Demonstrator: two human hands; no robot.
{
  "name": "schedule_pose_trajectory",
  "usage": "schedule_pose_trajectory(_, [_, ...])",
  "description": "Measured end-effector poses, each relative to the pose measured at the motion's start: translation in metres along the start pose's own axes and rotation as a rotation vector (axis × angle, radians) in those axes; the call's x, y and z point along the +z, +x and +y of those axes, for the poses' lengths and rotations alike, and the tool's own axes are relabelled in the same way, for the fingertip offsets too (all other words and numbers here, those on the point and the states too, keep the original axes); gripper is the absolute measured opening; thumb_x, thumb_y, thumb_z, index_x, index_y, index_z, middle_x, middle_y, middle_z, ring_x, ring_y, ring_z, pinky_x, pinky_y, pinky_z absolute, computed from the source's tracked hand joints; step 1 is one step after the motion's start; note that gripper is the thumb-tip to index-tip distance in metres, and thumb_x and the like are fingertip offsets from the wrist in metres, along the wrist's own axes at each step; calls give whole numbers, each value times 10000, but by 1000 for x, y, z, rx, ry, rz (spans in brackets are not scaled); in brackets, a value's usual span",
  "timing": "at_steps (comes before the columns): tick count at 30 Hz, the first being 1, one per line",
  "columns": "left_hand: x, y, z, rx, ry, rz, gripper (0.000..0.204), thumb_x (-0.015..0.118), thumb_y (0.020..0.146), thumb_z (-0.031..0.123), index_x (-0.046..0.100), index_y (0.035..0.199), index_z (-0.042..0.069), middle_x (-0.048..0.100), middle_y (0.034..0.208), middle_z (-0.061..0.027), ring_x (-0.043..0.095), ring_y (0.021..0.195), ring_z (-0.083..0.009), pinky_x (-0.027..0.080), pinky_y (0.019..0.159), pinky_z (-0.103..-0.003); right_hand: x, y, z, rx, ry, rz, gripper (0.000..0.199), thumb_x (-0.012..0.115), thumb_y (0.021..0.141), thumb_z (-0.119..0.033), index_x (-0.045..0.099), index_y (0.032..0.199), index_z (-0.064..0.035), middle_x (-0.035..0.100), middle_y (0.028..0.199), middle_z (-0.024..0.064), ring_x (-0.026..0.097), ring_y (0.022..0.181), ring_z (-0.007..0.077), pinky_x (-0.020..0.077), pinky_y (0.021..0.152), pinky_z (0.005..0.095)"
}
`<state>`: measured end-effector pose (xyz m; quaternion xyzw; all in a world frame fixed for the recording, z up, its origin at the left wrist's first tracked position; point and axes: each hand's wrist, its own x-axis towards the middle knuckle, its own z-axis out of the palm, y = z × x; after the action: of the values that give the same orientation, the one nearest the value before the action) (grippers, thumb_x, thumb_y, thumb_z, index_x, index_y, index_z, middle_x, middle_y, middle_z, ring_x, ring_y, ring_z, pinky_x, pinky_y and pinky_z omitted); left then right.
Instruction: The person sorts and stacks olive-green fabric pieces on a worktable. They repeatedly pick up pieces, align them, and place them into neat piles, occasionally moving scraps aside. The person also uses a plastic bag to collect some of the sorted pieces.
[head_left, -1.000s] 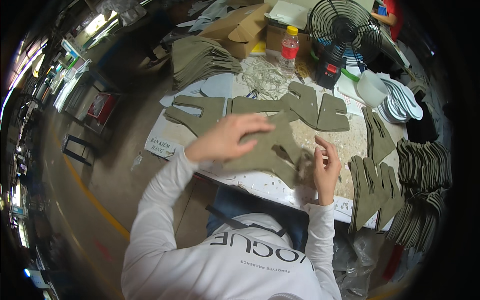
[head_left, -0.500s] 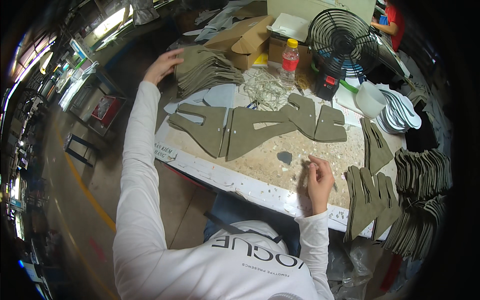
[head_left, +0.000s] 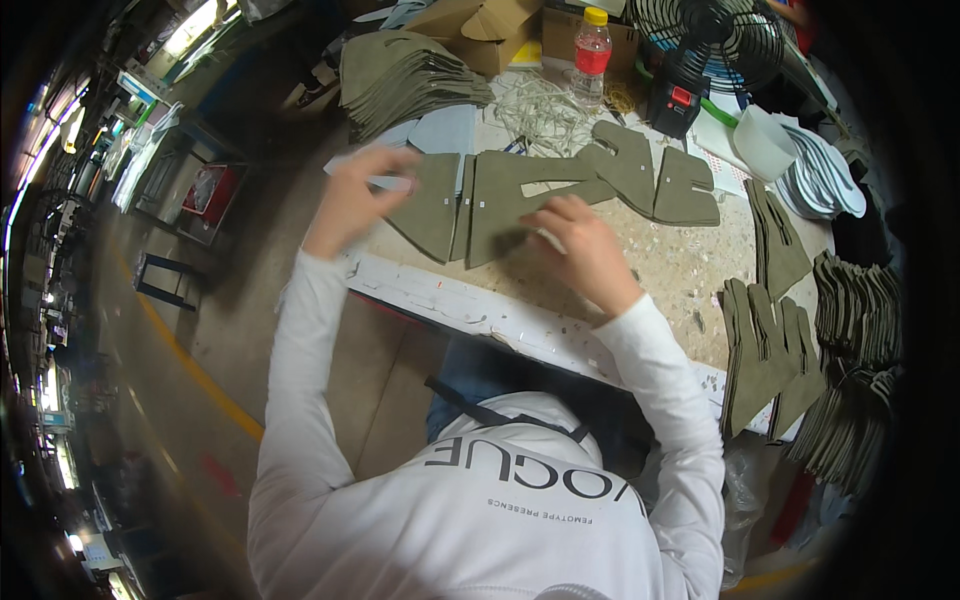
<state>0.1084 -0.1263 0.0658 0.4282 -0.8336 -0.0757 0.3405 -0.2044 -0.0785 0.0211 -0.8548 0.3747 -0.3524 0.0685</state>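
The left hand (head_left: 362, 198) and right hand (head_left: 583, 248) were curled over flat olive slotted pieces (head_left: 495, 192) on the table (head_left: 670, 285), seemingly choosing one, which called for a soft pinch, but I couldn't tell if either held anything.

The left olive piece (head_left: 430, 215) lay flat on the tabletop (head_left: 685, 290), partly covered. Just right of it, a forked olive piece (head_left: 497, 182), opening rightward, lay flat, bearing a small white mark (head_left: 482, 204).

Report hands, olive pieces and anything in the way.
Left hand at left end of olive pieces, right hand near middle; grips unclear. Pieces laid side by side. String tangle, bottle behind, clear of hands.
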Motion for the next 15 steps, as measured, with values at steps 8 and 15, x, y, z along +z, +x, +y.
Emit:
schedule_pose_trajectory(8, [40, -55, 8, -98, -208, -267, 246, 759, 760, 69, 745, 1006, 60, 693, 1146, -82, 636, 1097, -245, 509, 918, -338, 55, 4, 8, -114, 127, -65, 278, 719, 791, -163, 685, 1054, -82, 600, 994, 68, 581, 948, 273, 512, 779, 387])
schedule_pose_trajectory(15, [37, -42, -12, -208, -416, -284, 163, 721, 826, 91, 751, 970, 19, 742, 963, -94, 686, 872, -141, 528, 778, -260, 46, 13, 19, 408, 518, 172, 165, 639, 896, -136, 644, 1006, -13, 656, 835, 114, 623, 695, 192, 519, 650, 346])
